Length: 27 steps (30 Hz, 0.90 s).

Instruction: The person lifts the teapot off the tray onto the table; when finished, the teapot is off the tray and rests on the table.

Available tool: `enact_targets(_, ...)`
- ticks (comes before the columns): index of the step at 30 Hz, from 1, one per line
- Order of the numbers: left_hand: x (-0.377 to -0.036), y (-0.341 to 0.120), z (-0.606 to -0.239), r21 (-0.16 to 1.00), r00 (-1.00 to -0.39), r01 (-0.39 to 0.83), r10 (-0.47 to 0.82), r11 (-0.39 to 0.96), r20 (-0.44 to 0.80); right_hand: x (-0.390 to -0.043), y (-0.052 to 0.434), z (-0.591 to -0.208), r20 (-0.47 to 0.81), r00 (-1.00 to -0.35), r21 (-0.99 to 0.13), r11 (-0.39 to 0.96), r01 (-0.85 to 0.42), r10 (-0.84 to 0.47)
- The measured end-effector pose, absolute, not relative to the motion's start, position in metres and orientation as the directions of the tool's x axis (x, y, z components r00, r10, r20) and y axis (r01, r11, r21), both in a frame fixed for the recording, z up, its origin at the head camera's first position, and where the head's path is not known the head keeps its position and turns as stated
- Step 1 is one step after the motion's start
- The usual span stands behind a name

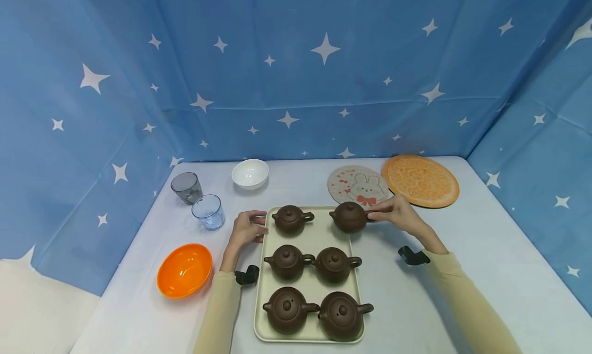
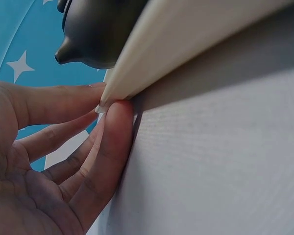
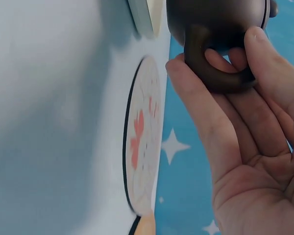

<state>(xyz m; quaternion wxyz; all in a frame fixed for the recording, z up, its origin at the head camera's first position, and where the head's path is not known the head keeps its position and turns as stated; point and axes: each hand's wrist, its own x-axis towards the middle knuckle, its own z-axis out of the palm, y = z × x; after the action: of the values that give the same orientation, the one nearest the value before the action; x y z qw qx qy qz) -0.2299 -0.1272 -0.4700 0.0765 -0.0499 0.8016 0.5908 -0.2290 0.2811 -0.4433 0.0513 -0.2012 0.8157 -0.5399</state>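
Teapot, dark brown, at the far right corner of the pale tray, its handle reaching past the edge. Right hand has fingers and thumb closed around that handle. Contact between pot and tray: cannot tell.

Left hand at the tray's far left corner, thumb and finger pinching the rim, other fingers loosely bent.

Five other brown teapots on the tray: one alone in the far row, two in the middle row, two in the near row. Spouts left, handles right.

Table, white. Left side: orange bowl, blue glass, grey glass. Far side: white bowl, rabbit mat, round orange mat. Blue curtain with white stars behind.
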Motion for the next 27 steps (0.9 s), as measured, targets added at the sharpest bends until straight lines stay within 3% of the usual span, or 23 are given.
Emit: enact_targets(27,-0.231,-0.127,-0.472,0.936,-0.983,-0.174,0.005,0.307,-0.185,-0.210,0.391,-0.432,0.134,-0.923,-0.886,0.374,-0.275,-0.361)
